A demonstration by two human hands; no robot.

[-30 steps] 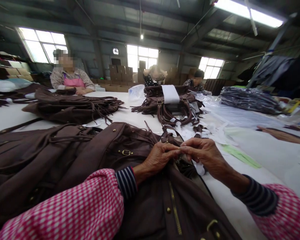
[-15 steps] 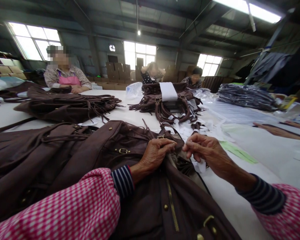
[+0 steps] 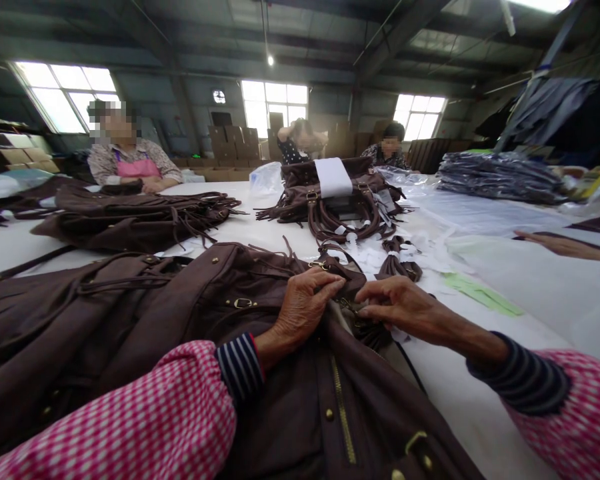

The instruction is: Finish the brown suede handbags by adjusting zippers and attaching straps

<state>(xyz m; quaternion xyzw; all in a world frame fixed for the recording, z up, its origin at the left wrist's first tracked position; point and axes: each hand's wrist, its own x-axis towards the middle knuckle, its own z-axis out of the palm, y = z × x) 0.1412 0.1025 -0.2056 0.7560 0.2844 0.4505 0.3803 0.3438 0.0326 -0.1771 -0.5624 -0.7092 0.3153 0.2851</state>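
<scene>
A dark brown handbag (image 3: 290, 400) with a brass zip and studs lies in front of me. My left hand (image 3: 305, 303) is closed at its upper edge, thumb and forefinger pinching the brown material. Just to the right is my right hand (image 3: 397, 303), its thumb and forefinger slightly apart beside the bag's opening. A small brass clip (image 3: 347, 305) shows between the two hands. Dark strips hang under my right fingers, partly hidden by them. Another brass clip (image 3: 319, 265) sits on the strap beyond my left hand.
Brown fringed bags (image 3: 130, 213) are piled at left, and more bags (image 3: 300, 177) with a white paper band stand ahead. A bundle of brown straps (image 3: 397, 260) lies past my right hand. Plastic-wrapped goods (image 3: 495, 175) are stacked at right. Several co-workers are around the table.
My right hand has come down and left toward the brass clip, its fingertips now spread a little. My left hand keeps its pinch on the bag. The strap bundle is more exposed.
</scene>
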